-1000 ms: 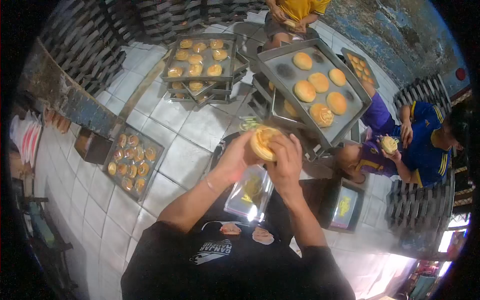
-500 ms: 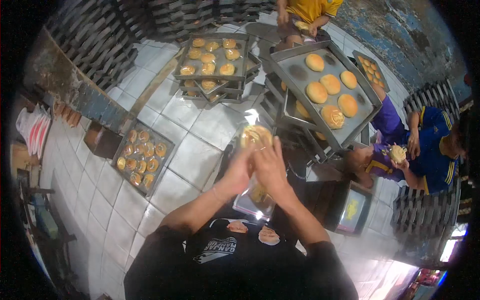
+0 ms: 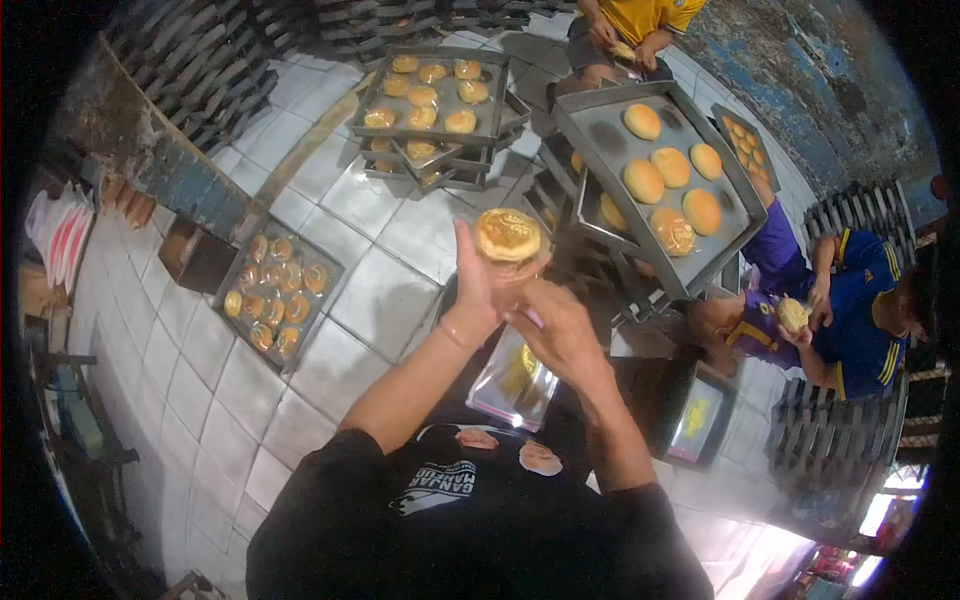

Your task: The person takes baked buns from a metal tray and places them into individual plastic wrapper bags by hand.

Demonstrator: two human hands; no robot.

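A round golden bun [image 3: 508, 236] with a printed clear wrapper over its top rests in my left hand [image 3: 482, 290], thumb upright beside it and fingers curled underneath. Just below, my right hand [image 3: 560, 328] is closed, its fingertips pinched together against the left palm; what they grip is too small to make out. Under my wrists, on my lap, lies a stack of clear plastic bags [image 3: 515, 382] with yellow print. To the right of the bun stands a tilted metal tray [image 3: 600, 150] of plain buns [image 3: 672, 167], with one wrapped bun [image 3: 671, 231] at its near corner.
Stacked trays [image 3: 432, 135] of wrapped buns stand ahead, and another tray [image 3: 330, 285] of them lies on the tiles at left. A person in yellow [image 3: 650, 20] and a person in blue [image 3: 860, 300] each handle a bun. A box with printed bags [image 3: 692, 420] is at right.
Both hands were together over the wrapped bun. The right hand has drawn down and right, off its side, while the bun has risen slightly and now sits upright in the left palm.
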